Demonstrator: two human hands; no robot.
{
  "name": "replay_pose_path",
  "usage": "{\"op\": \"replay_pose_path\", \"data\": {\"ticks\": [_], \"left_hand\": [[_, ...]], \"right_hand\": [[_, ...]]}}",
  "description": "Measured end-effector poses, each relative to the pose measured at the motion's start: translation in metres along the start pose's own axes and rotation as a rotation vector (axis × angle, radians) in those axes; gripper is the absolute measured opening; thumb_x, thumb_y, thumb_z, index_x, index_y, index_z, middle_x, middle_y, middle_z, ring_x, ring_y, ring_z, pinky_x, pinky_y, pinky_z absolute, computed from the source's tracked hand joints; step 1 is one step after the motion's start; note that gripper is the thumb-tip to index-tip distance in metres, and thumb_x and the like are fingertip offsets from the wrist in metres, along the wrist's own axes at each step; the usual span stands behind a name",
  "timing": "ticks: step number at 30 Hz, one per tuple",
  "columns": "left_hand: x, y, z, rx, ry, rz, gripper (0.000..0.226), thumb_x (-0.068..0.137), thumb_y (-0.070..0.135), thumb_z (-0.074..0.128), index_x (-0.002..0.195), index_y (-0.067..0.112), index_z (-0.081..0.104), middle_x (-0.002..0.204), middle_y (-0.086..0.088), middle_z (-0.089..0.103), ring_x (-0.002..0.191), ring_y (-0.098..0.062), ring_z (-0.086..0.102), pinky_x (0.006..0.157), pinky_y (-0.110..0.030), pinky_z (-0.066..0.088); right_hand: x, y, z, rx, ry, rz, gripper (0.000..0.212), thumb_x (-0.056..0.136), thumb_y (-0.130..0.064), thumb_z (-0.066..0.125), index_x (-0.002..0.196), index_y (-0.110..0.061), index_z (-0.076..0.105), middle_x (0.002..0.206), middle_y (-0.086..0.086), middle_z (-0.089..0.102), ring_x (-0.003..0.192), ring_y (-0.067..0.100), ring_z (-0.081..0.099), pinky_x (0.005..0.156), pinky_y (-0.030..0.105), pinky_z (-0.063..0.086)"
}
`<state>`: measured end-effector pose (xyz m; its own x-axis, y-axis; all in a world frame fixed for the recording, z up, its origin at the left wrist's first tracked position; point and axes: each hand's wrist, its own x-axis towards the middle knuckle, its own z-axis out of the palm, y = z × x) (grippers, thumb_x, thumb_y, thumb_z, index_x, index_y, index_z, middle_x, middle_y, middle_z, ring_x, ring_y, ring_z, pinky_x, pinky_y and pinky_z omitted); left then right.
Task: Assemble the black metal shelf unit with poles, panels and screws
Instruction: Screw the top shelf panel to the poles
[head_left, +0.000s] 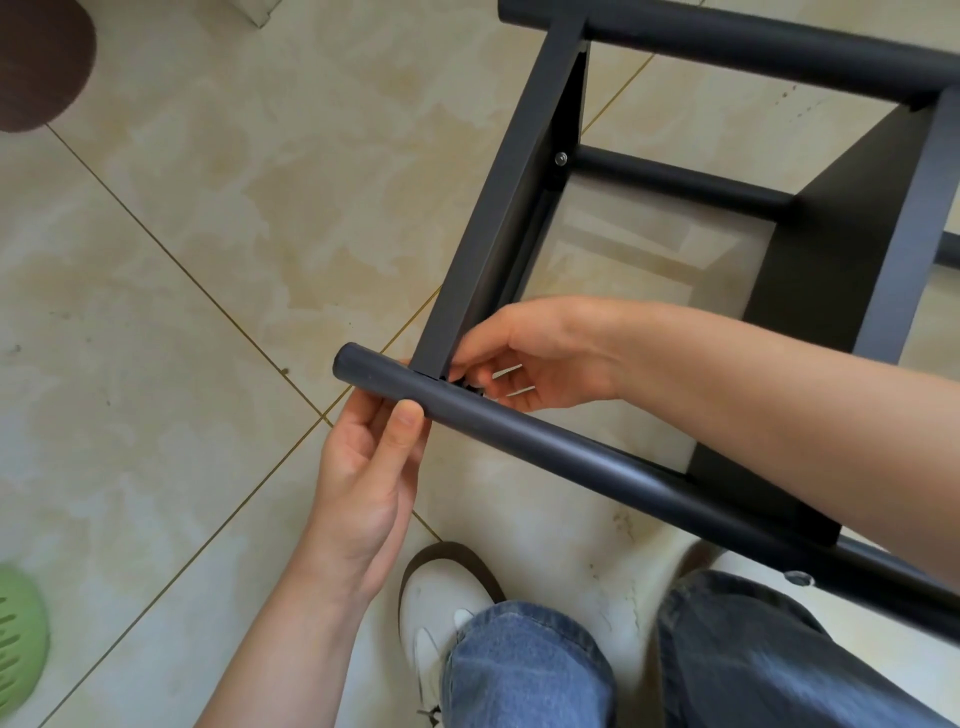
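Step in hand: fastening round black metal pole (519, 441) to black metal shelf panel (498, 208).
Left hand (363, 467) grasps pole; right hand (524, 358) pinches a small fastener at the joint; next, seat and tighten it.

Both hands (363, 467) (540, 358), fingers curled.

- Beige marbled floor tiles (197, 291) with thin gold grout lines are lying under everything.
- A dark brown rounded object (36, 62) is showing at the upper left corner.
- A green slotted plastic item (21, 634) is peeking in at the lower left edge.
- A white shoe (441, 608) and blue jeans (530, 675) are showing at the bottom.
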<state>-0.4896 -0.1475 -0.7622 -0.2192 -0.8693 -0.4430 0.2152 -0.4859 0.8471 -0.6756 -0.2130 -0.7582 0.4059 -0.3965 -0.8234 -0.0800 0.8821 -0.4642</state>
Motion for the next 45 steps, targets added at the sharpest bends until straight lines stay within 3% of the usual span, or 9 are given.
{"op": "replay_pose_path", "data": {"ticks": [6,14,22,26,28,33,36,41,45], "left_hand": [[-0.001,0.001,0.002,-0.010,-0.010,0.006,0.060,0.072,0.048,0.085,0.119,0.021,0.060,0.116,0.003,0.073,0.116,-0.012,0.066,0.098,-0.023,0.050],[-0.001,-0.002,0.001,-0.022,-0.025,0.022,0.056,0.076,0.046,0.082,0.121,0.020,0.059,0.114,0.003,0.074,0.114,-0.012,0.067,0.095,-0.022,0.051],[-0.002,-0.003,0.006,-0.081,-0.001,0.021,0.044,0.077,0.043,0.083,0.114,0.023,0.071,0.114,-0.007,0.074,0.111,-0.017,0.069,0.090,-0.022,0.054],[-0.003,-0.001,0.007,-0.074,0.015,0.018,0.063,0.072,0.046,0.086,0.121,0.015,0.061,0.114,-0.004,0.074,0.112,-0.015,0.068,0.093,-0.022,0.053],[-0.003,-0.001,0.006,-0.067,0.001,0.027,0.048,0.084,0.036,0.076,0.122,0.013,0.058,0.112,-0.003,0.075,0.110,-0.014,0.069,0.091,-0.021,0.053],[-0.002,-0.003,0.001,-0.058,-0.038,0.034,0.031,0.093,0.015,0.051,0.124,0.012,0.057,0.108,-0.001,0.076,0.105,-0.010,0.071,0.085,-0.018,0.054],[0.001,-0.005,0.000,-0.053,-0.013,0.026,0.035,0.091,0.017,0.054,0.126,0.013,0.058,0.110,0.001,0.076,0.108,-0.009,0.069,0.087,-0.017,0.053],[0.003,-0.004,-0.003,-0.077,0.004,0.011,0.036,0.087,0.022,0.067,0.122,0.014,0.063,0.113,-0.003,0.075,0.109,-0.013,0.070,0.087,-0.017,0.053],[0.003,0.000,-0.002,-0.065,0.002,0.004,0.065,0.071,0.041,0.087,0.125,0.014,0.065,0.118,-0.007,0.073,0.114,-0.016,0.068,0.090,-0.018,0.052]], "right_hand": [[-0.004,0.010,-0.001,0.131,-0.043,-0.024,0.024,0.090,-0.017,0.068,0.065,-0.017,0.067,0.078,-0.001,0.065,0.085,0.017,0.057,0.084,0.030,0.049],[0.002,0.012,0.003,0.043,0.000,-0.035,0.053,0.092,-0.024,0.064,0.039,-0.020,0.064,0.068,0.000,0.053,0.079,0.015,0.049,0.079,0.026,0.045],[-0.006,0.015,0.007,0.091,0.046,-0.064,0.020,0.090,-0.021,0.067,0.071,-0.017,0.068,0.068,-0.004,0.067,0.075,0.014,0.062,0.068,0.027,0.053],[-0.006,0.014,0.008,0.064,0.037,-0.035,0.041,0.093,-0.027,0.063,0.053,-0.021,0.065,0.064,-0.004,0.059,0.075,0.014,0.057,0.066,0.026,0.049],[-0.005,0.014,0.009,0.058,0.016,-0.021,0.050,0.094,-0.029,0.061,0.044,-0.022,0.062,0.064,-0.004,0.057,0.075,0.014,0.055,0.063,0.026,0.049],[-0.005,0.017,0.009,0.138,0.007,-0.079,0.020,0.094,-0.030,0.062,0.077,-0.020,0.067,0.073,-0.006,0.066,0.076,0.011,0.061,0.059,0.020,0.053],[-0.008,0.017,0.005,0.144,-0.036,-0.042,0.018,0.093,-0.031,0.064,0.081,-0.020,0.072,0.076,-0.005,0.068,0.083,0.016,0.062,0.066,0.026,0.054],[-0.004,0.017,0.008,0.059,-0.008,-0.045,0.038,0.093,-0.036,0.064,0.058,-0.024,0.072,0.075,-0.004,0.063,0.088,0.016,0.058,0.074,0.029,0.049],[-0.004,0.018,0.006,0.105,-0.045,-0.081,0.028,0.092,-0.036,0.063,0.070,-0.025,0.075,0.069,-0.008,0.067,0.084,0.013,0.061,0.071,0.025,0.050]]}}
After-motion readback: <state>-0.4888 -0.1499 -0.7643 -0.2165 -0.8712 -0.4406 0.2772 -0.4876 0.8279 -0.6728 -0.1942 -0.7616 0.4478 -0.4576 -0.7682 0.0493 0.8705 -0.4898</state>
